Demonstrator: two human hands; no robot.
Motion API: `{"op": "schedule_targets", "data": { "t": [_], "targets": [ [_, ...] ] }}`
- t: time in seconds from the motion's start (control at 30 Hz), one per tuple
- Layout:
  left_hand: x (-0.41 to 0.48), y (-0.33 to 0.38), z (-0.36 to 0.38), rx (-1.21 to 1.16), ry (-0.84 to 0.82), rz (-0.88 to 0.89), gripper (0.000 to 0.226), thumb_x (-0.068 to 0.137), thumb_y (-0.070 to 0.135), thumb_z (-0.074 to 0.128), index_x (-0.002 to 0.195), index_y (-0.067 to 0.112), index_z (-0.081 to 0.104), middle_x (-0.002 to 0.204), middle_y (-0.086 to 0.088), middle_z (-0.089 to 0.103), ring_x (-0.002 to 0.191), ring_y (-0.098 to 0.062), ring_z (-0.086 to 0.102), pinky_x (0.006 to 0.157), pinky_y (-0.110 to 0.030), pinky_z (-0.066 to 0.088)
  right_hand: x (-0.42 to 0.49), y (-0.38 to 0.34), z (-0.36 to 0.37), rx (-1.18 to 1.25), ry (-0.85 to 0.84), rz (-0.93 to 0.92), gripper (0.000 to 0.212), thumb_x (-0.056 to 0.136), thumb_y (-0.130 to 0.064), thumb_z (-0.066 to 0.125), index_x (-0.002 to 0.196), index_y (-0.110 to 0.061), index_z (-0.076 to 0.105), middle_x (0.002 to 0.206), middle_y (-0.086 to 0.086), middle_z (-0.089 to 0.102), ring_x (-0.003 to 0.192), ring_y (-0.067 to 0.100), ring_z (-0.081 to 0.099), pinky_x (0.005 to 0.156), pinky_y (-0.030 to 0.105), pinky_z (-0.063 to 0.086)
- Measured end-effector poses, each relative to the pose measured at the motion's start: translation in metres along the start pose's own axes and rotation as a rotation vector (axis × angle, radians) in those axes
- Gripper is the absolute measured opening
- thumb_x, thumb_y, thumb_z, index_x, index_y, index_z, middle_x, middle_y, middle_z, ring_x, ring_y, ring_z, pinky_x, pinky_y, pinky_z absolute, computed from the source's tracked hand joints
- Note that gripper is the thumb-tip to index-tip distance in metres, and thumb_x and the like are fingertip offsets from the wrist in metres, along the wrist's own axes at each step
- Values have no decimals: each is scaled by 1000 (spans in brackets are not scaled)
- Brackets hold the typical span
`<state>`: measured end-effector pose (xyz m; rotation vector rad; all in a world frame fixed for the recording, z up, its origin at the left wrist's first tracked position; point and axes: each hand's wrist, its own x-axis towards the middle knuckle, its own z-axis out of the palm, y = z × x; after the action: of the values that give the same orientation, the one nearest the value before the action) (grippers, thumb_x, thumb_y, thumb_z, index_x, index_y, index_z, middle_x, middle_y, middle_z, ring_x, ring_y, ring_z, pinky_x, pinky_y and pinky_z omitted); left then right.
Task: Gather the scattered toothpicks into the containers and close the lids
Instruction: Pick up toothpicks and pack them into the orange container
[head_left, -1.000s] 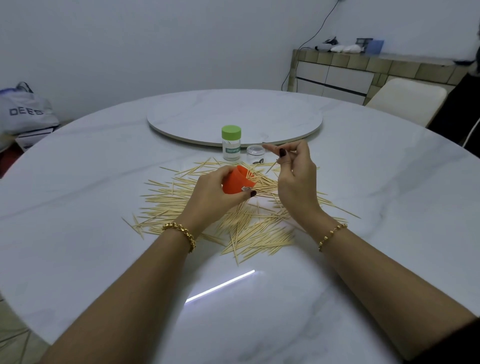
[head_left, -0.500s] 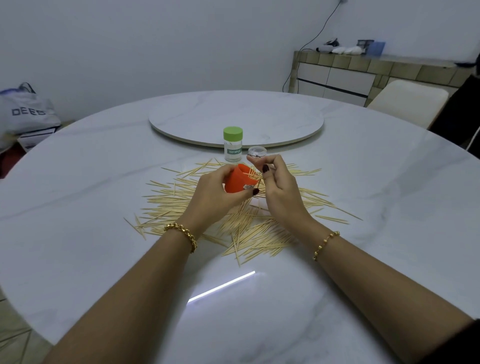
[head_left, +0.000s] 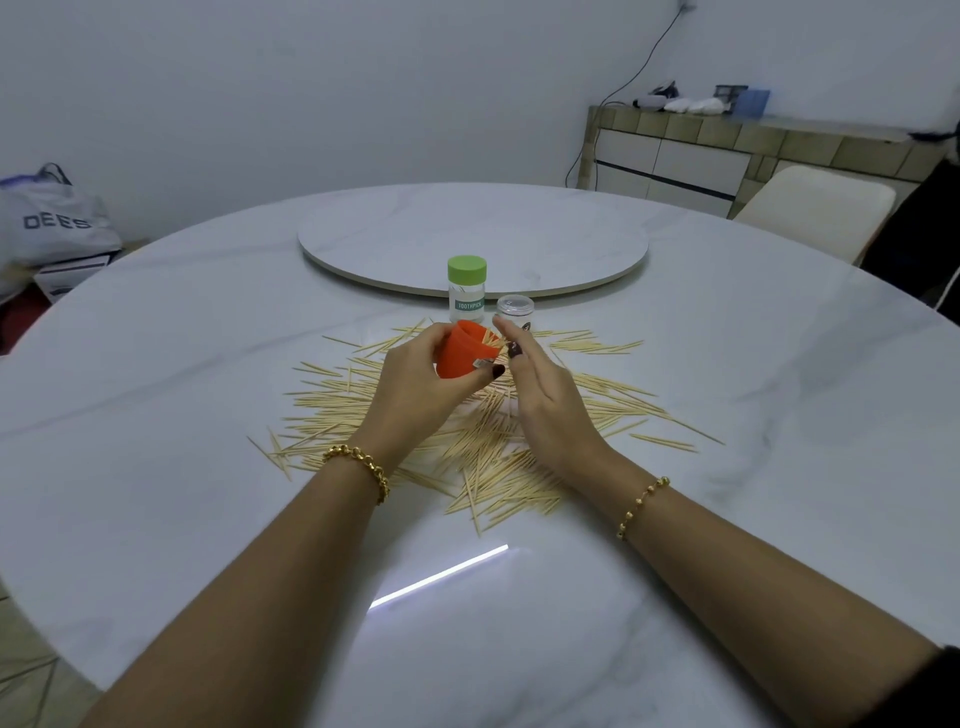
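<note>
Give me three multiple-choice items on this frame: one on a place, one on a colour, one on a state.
1. Where does the green-lidded jar stand? A) on the table, just before the turntable rim B) on the turntable C) on the floor
2. What colour is the container the left hand holds? A) blue B) orange C) black
3. How is the jar? A) open B) lying on its side C) upright, lid on
Answers: 1 A, its base rests on the table before the rim; 2 B, the gripped container is plainly orange; 3 C, the green lid caps the upright jar.
</note>
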<state>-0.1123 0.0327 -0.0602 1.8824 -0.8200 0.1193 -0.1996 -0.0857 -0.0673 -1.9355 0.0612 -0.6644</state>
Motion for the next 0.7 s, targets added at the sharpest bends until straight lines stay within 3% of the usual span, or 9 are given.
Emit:
{"op": "schedule_targets", "data": {
  "t": [0.07, 0.23, 0.5, 0.7],
  "targets": [
    [0, -1, 0, -1, -3, -2, 44, 78, 39, 75, 115, 21, 61, 101, 8, 65, 94, -6, 59, 67, 0, 42, 0, 3, 2, -79, -41, -61, 47, 98, -26, 30, 142, -19, 41, 127, 2, 57, 113, 6, 53, 99, 25, 43],
    [0, 1, 3, 7, -32, -1, 46, 76, 40, 76, 116, 22, 61, 102, 10, 65, 94, -4, 60, 70, -2, 44, 6, 8, 1, -126, -19, -69, 48, 95, -29, 32, 140, -16, 45, 141, 1, 48, 131, 13, 43, 108, 41, 38],
    [0, 0, 5, 0, -47, -3, 45, 77, 39, 76, 117, 22, 61, 102, 10, 65, 95, -4, 59, 70, -3, 44, 8, 12, -6, -193, -1, -106, 50, 94, -33, 31, 142, -23, 42, 136, 2, 52, 124, 15, 49, 105, 42, 40],
    [1, -2, 6, 9, -49, -8, 48, 77, 38, 75, 119, 22, 60, 104, 11, 64, 96, -3, 58, 70, -3, 44, 11, 19, -10, -342, -21, -183, 50, 94, -32, 28, 140, -23, 45, 149, -3, 39, 140, 8, 29, 113, 46, 30]
  ]
}}
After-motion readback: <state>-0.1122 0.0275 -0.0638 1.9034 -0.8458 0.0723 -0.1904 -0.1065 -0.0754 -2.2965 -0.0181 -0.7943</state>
